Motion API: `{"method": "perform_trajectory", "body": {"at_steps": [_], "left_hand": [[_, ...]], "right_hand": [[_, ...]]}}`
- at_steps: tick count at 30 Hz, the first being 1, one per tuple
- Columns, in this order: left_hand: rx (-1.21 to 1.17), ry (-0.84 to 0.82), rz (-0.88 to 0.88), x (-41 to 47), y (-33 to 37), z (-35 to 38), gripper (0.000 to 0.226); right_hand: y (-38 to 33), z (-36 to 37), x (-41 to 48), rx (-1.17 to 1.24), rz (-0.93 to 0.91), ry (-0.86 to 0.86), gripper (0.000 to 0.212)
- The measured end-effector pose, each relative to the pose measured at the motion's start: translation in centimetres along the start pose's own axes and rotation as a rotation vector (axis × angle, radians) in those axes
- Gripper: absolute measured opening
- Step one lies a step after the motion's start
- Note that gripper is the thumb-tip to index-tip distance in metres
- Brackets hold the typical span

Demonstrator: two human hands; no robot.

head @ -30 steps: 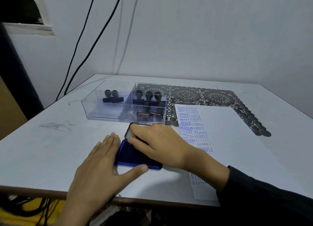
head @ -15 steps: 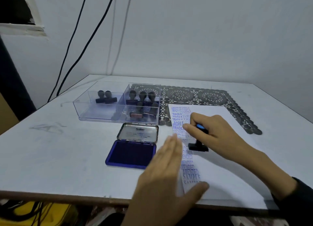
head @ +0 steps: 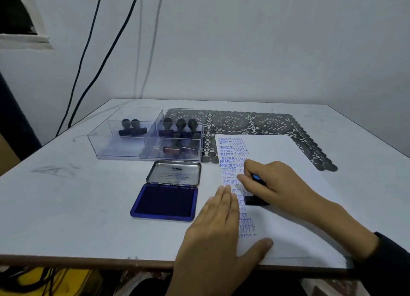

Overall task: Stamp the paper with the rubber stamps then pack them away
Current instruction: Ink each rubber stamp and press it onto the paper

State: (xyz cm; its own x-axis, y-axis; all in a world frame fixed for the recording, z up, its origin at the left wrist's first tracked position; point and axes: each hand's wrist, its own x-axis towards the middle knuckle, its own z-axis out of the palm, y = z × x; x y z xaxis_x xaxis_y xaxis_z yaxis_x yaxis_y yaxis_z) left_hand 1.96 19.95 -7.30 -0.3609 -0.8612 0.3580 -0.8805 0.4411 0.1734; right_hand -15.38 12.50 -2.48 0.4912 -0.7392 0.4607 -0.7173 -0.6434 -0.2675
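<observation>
Evidently mid-stamp, the right hand [head: 281, 184] curls its fingers round the black rubber stamp with a blue-capped handle [head: 256, 199]. Its base appears to sit down on the white sheet of paper [head: 299, 218], beside the column of blue prints. The left hand [head: 219, 224] lies flat on the sheet's left edge, fingers straight and together, probably to stop it sliding. Left of the sheet sit the open blue ink pad [head: 165, 201] and the clear plastic compartment box [head: 124, 149] holding the other stamps.

The surface [head: 66, 207] is seen as smooth matt white, scuffed grey in places, with a wood-brown edge. The box [head: 115, 149] is made of clear glossy plastic. The lid [head: 175, 172] is shiny metal, and the pad [head: 165, 201] looks dull dark blue. The paper [head: 288, 218] is matt white, the mat [head: 266, 122] perforated like lace, and the stamp [head: 255, 201] black plastic.
</observation>
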Motion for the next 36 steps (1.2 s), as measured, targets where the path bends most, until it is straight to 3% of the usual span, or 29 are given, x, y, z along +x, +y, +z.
{"method": "perform_trajectory", "body": {"at_steps": [9, 16, 21, 25, 29, 36], "left_hand": [[-0.031, -0.018, 0.003, -0.1, 0.1, -0.1, 0.085], [-0.295, 0.218, 0.032, -0.6, -1.4, -1.4, 0.079], [-0.414, 0.186, -0.238, -2.1, -5.2, -4.4, 0.094], [-0.392, 0.157, -0.388, -2.8, -9.2, -5.8, 0.109], [-0.433, 0.048, -0.469, -3.3, -11.1, -6.6, 0.12], [-0.294, -0.044, -0.477, -3.1, -10.8, -6.6, 0.124]], "right_hand": [[-0.3, 0.4, -0.7, 0.0, -0.008, 0.016, 0.026], [0.3, -0.2, 0.5, 0.221, 0.051, 0.012, 0.03], [-1.8, -3.6, 4.1, 0.487, 0.104, 0.276, 0.03], [-4.8, -4.3, 6.7, 0.553, 0.031, 0.254, 0.03], [-7.7, -1.7, 8.8, 0.465, -0.04, 0.174, 0.026], [-9.9, 4.8, 10.1, 0.042, -0.156, -0.124, 0.025]]}}
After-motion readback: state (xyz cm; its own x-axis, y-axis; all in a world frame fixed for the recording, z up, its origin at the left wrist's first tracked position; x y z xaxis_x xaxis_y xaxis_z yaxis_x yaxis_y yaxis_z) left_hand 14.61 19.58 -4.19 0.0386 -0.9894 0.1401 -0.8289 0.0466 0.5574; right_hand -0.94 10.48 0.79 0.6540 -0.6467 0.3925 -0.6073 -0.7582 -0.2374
